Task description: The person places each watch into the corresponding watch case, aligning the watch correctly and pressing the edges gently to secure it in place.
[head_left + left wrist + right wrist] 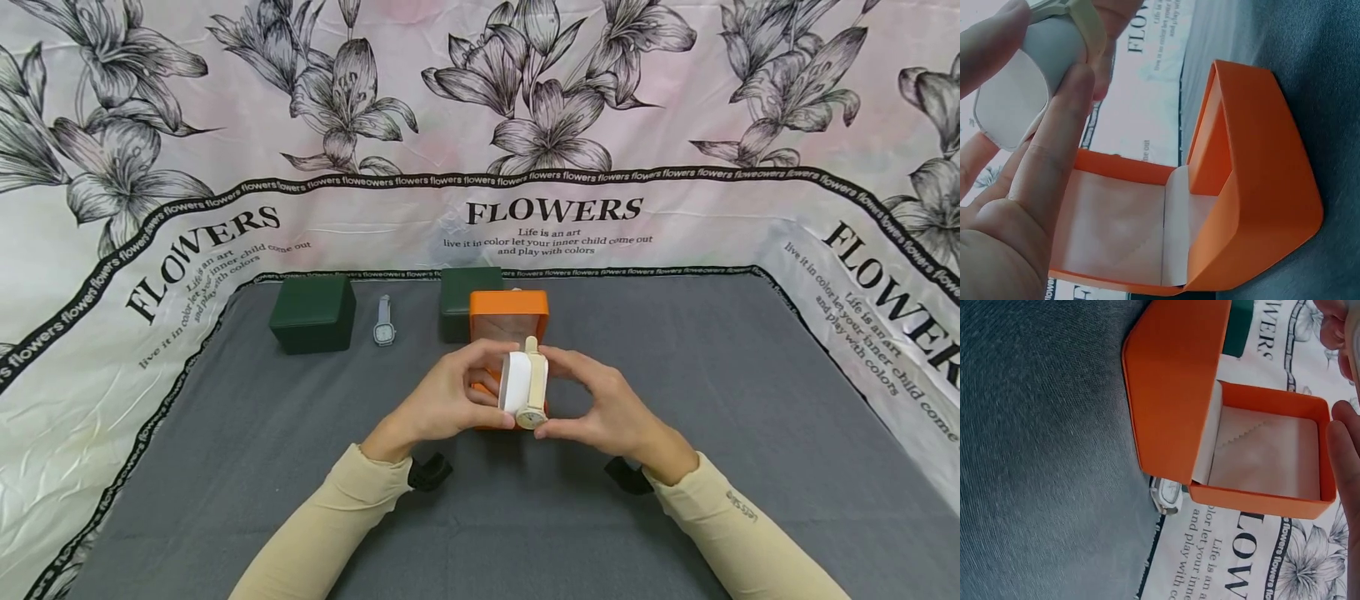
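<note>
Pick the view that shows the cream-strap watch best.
Head: the cream-strap watch is uncropped, dial and strap both visible. Left wrist: cropped by the top edge, strap and part of the case only. Right wrist: at most a sliver at the right edge.

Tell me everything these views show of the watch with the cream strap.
The watch has a smooth-looking cream strap and a round, pale dial in a metallic-looking case; its markings are too small to read. The strap curves over a white cushion, one end sticking out at the far side, dial nearest the head camera; any fastening is hidden. Held up before the open orange box, it is in the right hand's grip, while the left hand holds the cushion.
</note>
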`<state>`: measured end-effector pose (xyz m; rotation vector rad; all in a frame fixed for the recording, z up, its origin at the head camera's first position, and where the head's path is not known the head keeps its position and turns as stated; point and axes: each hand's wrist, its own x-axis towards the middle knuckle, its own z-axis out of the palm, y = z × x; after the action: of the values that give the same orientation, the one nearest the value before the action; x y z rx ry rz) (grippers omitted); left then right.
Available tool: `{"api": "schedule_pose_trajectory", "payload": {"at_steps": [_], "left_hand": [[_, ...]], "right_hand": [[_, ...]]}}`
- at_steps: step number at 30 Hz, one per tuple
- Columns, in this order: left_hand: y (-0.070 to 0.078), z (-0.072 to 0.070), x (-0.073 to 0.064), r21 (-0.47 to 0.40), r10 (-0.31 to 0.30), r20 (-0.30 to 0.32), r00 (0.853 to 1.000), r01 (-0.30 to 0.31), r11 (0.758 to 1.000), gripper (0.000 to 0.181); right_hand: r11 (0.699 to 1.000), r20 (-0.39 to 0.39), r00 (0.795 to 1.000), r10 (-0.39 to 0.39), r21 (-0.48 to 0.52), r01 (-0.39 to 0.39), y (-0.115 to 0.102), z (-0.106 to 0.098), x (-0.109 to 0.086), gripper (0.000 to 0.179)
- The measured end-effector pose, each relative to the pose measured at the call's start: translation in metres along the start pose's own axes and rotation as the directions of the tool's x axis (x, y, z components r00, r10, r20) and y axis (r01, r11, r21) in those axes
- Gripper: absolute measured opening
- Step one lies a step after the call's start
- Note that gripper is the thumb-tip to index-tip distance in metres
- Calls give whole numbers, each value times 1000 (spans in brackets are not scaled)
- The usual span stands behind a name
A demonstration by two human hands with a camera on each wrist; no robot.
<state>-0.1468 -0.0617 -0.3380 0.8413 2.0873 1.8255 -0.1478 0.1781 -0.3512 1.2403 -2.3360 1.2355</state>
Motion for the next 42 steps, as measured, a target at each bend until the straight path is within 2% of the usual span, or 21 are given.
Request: {"api": "schedule_pose_trajectory", "payload": {"at_steps": [2, 8, 13, 19, 25, 29, 32, 37, 42], "left_hand": [[-3, 0, 1, 0, 4, -2, 1000, -4, 1000, 75], [-24, 0, 4, -2, 4, -16, 1000, -4, 1000, 78], [-28, 0, 5, -31, 40, 1, 999, -40, 999, 77], [-29, 1, 4, -30, 66, 20, 998, -65, 997, 77], [-28, 0, 6, -18, 57, 34, 998, -56, 998, 79], [-27, -2, 6, 52, 38, 45, 998, -40, 998, 81], [-27, -2, 5, 96, 20, 41, 999, -24, 995, 80], [-13, -2, 3, 51, 5, 15, 1000, -5, 999, 74], [1, -5, 0, -10, 12, 37, 999, -11, 1000, 72]], "right_hand": [[1000, -1, 1000, 6, 2, -6, -7, -2, 2, 90], [997, 0, 1000, 4, 76, -4, -10, -2, 3, 88], [987, -3, 1000, 14, 163, -13, -8, -2, 2, 86], [979, 22, 1000, 22, 200, -25, -8, -1, 2, 85], [982, 16, 998, 58, 181, -59, -8, -1, 2, 85], [985, 3, 996, 88, 150, -87, -8, 0, 2, 83], [982, -2, 995, 101, 164, -99, -6, 1, 1, 84], [977, 7, 995, 98, 188, -98, 5, 2, -3, 92], [995, 14, 1000, 29, 96, -30, 24, 2, -6, 95]]}}
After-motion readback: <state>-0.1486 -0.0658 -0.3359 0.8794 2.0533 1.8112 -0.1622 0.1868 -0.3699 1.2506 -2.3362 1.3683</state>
